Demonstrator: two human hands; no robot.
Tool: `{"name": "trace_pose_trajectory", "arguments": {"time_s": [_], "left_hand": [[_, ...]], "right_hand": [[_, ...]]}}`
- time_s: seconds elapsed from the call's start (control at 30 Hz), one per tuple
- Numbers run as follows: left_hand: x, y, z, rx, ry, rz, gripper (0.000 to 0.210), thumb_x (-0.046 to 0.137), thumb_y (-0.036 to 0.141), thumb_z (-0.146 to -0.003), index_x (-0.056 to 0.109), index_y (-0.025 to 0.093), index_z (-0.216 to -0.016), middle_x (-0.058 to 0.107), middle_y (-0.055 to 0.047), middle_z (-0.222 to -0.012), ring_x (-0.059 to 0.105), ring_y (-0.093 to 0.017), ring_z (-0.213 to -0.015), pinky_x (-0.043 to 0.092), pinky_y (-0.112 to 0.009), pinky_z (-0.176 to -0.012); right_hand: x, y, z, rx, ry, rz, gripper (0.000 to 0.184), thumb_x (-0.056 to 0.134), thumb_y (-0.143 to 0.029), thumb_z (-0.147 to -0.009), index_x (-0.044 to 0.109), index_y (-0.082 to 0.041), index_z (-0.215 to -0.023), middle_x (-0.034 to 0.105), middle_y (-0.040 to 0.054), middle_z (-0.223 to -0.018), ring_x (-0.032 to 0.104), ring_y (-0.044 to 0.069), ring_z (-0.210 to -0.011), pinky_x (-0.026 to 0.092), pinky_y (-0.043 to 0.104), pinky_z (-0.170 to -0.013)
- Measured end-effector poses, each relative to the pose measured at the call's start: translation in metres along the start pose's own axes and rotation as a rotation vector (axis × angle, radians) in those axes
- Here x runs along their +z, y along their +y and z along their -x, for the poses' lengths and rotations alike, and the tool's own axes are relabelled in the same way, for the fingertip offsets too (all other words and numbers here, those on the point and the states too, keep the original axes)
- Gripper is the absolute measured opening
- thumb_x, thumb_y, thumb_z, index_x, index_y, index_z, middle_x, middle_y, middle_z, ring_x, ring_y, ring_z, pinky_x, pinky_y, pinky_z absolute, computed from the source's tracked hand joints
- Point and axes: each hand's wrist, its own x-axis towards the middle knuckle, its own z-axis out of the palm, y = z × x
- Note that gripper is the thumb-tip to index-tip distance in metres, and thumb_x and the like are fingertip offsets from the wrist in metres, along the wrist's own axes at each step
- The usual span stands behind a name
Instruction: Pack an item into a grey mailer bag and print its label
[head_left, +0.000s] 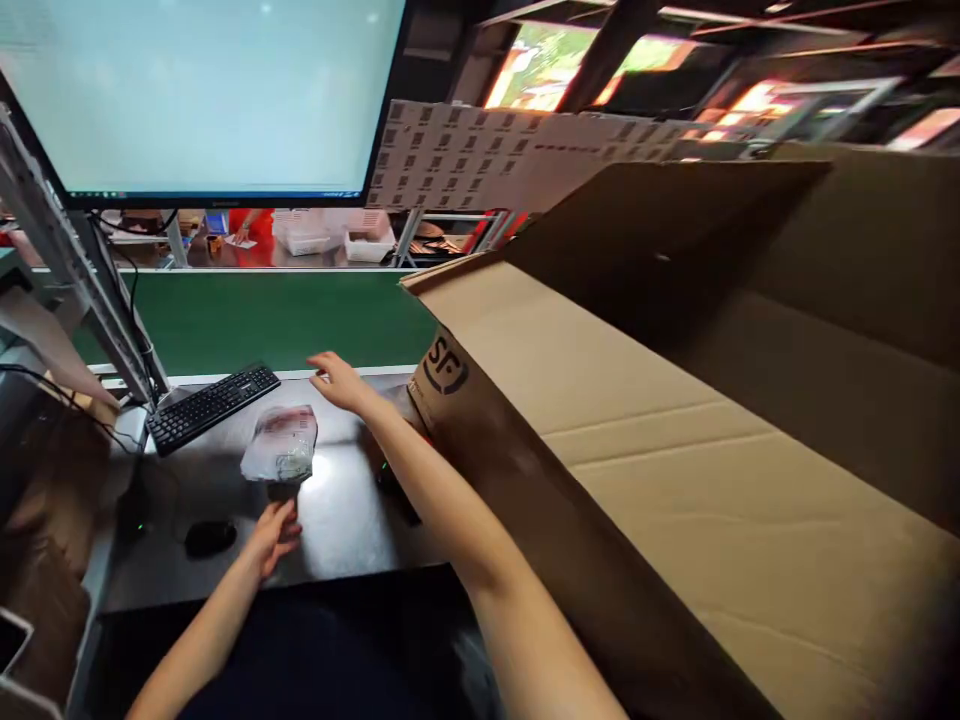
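A clear plastic bag (281, 445) with a printed label and reddish contents is on the metal desk, slightly blurred. Just below its near edge is my left hand (274, 535), fingers apart and loosely bent. A small dark patch lies between its fingertips and the bag; whether it is an object or a shadow I cannot tell. My right hand (341, 383) reaches over the far part of the desk, right of the bag, with fingers stretched out and nothing in them.
A black keyboard (214, 405) and mouse (210, 539) lie on the desk (349, 535). A large open cardboard box (600, 400) fills the right side. Behind the desk runs a green conveyor belt (285, 315), below a monitor (210, 100). Another person's hand (241, 234) shows beyond.
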Motion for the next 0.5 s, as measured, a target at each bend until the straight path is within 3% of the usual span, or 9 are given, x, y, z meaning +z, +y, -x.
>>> {"name": "trace_pose_trajectory", "arguments": {"time_s": [0.07, 0.13, 0.2, 0.27, 0.3, 0.37, 0.43, 0.5], "left_hand": [[-0.036, -0.025, 0.005, -0.069, -0.060, -0.148, 0.066, 0.093, 0.055, -0.059, 0.072, 0.013, -0.105, 0.077, -0.018, -0.103, 0.074, -0.029, -0.089, 0.056, -0.041, -0.079], [-0.075, -0.040, 0.010, 0.059, 0.017, -0.286, 0.066, 0.086, 0.061, -0.060, 0.073, 0.014, -0.105, 0.078, -0.017, -0.104, 0.074, -0.030, -0.093, 0.056, -0.043, -0.087], [-0.114, -0.048, 0.011, 0.269, 0.288, -0.421, 0.060, 0.074, 0.062, -0.069, 0.072, 0.015, -0.106, 0.077, -0.019, -0.109, 0.073, -0.034, -0.104, 0.056, -0.046, -0.098], [-0.150, -0.052, 0.012, 0.403, 0.578, -0.649, 0.052, 0.061, 0.051, -0.080, 0.070, 0.014, -0.115, 0.075, -0.022, -0.121, 0.070, -0.037, -0.118, 0.053, -0.049, -0.107], [-0.166, -0.055, 0.013, 0.417, 0.678, -0.811, 0.052, 0.056, 0.044, -0.084, 0.069, 0.011, -0.122, 0.072, -0.024, -0.127, 0.067, -0.038, -0.125, 0.051, -0.050, -0.111], [-0.189, -0.061, 0.016, 0.334, 0.748, -1.169, 0.055, 0.049, 0.028, -0.088, 0.064, 0.004, -0.134, 0.066, -0.029, -0.140, 0.061, -0.039, -0.136, 0.047, -0.051, -0.115], [-0.203, -0.070, 0.021, 0.171, 0.691, -1.458, 0.059, 0.046, 0.016, -0.086, 0.060, -0.003, -0.140, 0.057, -0.033, -0.150, 0.055, -0.039, -0.143, 0.048, -0.049, -0.115], [-0.209, -0.079, 0.025, 0.035, 0.606, -1.628, 0.067, 0.046, 0.009, -0.081, 0.058, -0.005, -0.145, 0.048, -0.032, -0.158, 0.049, -0.038, -0.149, 0.049, -0.046, -0.113]], "right_hand": [[0.065, 0.029, 0.034, 0.109, 0.001, -0.149, 0.040, 0.055, -0.012, -0.095, 0.066, -0.010, -0.134, 0.067, 0.0179, -0.134, 0.069, 0.022, -0.114, 0.054, 0.037, -0.109], [0.133, 0.050, 0.080, 0.185, -0.039, -0.171, 0.038, 0.047, -0.013, -0.097, 0.069, -0.014, -0.127, 0.071, 0.0179, -0.125, 0.071, 0.026, -0.108, 0.059, 0.044, -0.101], [0.198, 0.059, 0.126, 0.168, -0.141, -0.213, 0.042, 0.044, -0.015, -0.096, 0.070, -0.022, -0.128, 0.073, 0.0165, -0.124, 0.073, 0.029, -0.106, 0.060, 0.050, -0.099], [0.253, 0.054, 0.160, 0.073, -0.270, -0.261, 0.048, 0.065, -0.022, -0.086, 0.069, -0.034, -0.132, 0.073, 0.0095, -0.130, 0.071, 0.032, -0.120, 0.056, 0.050, -0.108], [0.276, 0.049, 0.171, 0.004, -0.330, -0.284, 0.056, 0.074, -0.028, -0.081, 0.067, -0.040, -0.135, 0.070, 0.0062, -0.141, 0.066, 0.032, -0.131, 0.052, 0.049, -0.114], [0.309, 0.035, 0.178, -0.156, -0.427, -0.289, 0.074, 0.081, -0.037, -0.076, 0.058, -0.049, -0.146, 0.052, 0.0015, -0.162, 0.049, 0.032, -0.150, 0.039, 0.048, -0.125], [0.329, 0.023, 0.172, -0.294, -0.484, -0.241, 0.083, 0.079, -0.044, -0.078, 0.048, -0.053, -0.154, 0.033, -0.0001, -0.173, 0.031, 0.031, -0.159, 0.027, 0.050, -0.131], [0.338, 0.012, 0.161, -0.373, -0.486, -0.174, 0.088, 0.082, -0.049, -0.075, 0.045, -0.056, -0.154, 0.030, -0.0005, -0.173, 0.030, 0.034, -0.159, 0.028, 0.054, -0.130]]}}
